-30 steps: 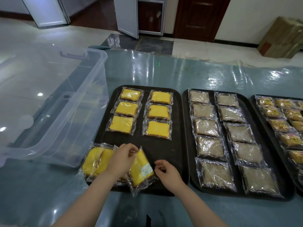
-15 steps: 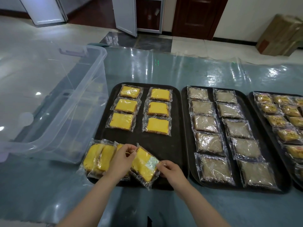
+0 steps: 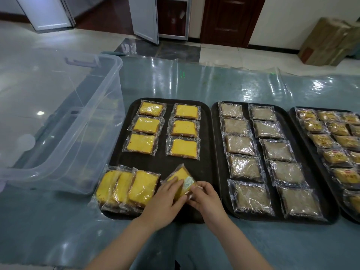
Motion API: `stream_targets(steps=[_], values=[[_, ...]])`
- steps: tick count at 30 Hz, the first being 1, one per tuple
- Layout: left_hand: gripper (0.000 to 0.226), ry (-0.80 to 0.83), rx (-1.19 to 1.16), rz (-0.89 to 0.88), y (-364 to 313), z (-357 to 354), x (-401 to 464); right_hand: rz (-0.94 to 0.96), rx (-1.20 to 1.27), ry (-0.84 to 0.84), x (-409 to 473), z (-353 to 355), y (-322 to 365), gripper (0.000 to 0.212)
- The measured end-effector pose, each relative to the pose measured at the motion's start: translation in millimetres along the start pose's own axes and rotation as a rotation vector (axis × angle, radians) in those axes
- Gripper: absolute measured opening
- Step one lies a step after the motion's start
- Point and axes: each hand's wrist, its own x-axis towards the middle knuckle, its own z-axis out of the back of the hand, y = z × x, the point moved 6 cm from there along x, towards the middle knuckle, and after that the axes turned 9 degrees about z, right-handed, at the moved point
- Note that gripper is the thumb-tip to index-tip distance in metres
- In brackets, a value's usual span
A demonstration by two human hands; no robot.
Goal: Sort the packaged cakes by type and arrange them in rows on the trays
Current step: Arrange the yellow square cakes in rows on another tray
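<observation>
A yellow packaged cake (image 3: 180, 175) lies tilted on the near part of the left black tray (image 3: 204, 152). My left hand (image 3: 165, 199) holds its near left side and my right hand (image 3: 205, 197) pinches its near right corner by the white label. Several yellow cakes (image 3: 184, 128) lie in two rows at the far end of that tray. A leaning stack of three yellow cakes (image 3: 126, 188) rests on the tray's near left corner. The middle tray (image 3: 216, 145) carries two rows of brown cakes (image 3: 245, 165). A third tray (image 3: 311, 151) at the right holds small orange-brown cakes (image 3: 331, 141).
A large clear plastic bin (image 3: 58, 121) stands left of the trays, touching the table's plastic-covered blue top (image 3: 194, 84). A cardboard box (image 3: 329, 41) sits on the floor at the far right. Doors and a white cabinet stand beyond the table.
The held yellow cake has come down from upright to lie nearly flat on the tray. My right hand moved in and took its corner. The leaning stack is no longer under my left hand.
</observation>
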Motion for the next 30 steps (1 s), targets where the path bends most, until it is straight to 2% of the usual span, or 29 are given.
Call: stream_targets(steps=[2,5,10,14,18,22,27,30], values=[[0.067,0.014,-0.038,-0.015,-8.5,-1.6,-2.1,0.022,0.011,-0.012,-1.0,-2.2,4.6,0.020],[0.066,-0.076,-0.088,-0.069,-16.6,5.5,-3.3,0.063,0.032,-0.007,-2.8,-4.7,9.6,0.022],[0.029,-0.290,-0.136,-0.151,-25.0,26.4,-11.3,0.110,0.043,0.030,-6.2,-11.7,11.8,0.023],[0.011,-0.353,-0.070,-0.174,-26.6,33.4,-13.2,0.121,0.085,0.050,-9.1,-18.4,12.4,0.023],[0.012,-0.427,-0.091,-0.162,-23.1,42.3,-14.8,0.098,0.089,0.017,-4.6,-16.6,7.1,0.022],[0.007,-0.493,-0.214,-0.127,-18.3,55.9,-15.4,0.106,-0.054,-0.048,5.9,-5.5,0.8,0.016],[0.007,-0.527,-0.422,-0.054,-11.2,68.0,-16.0,0.094,-0.191,-0.063,15.2,8.2,-6.3,0.030],[0.008,-0.524,-0.458,0.007,-5.3,68.7,-11.6,0.072,-0.195,-0.043,19.0,12.7,-9.2,0.019]])
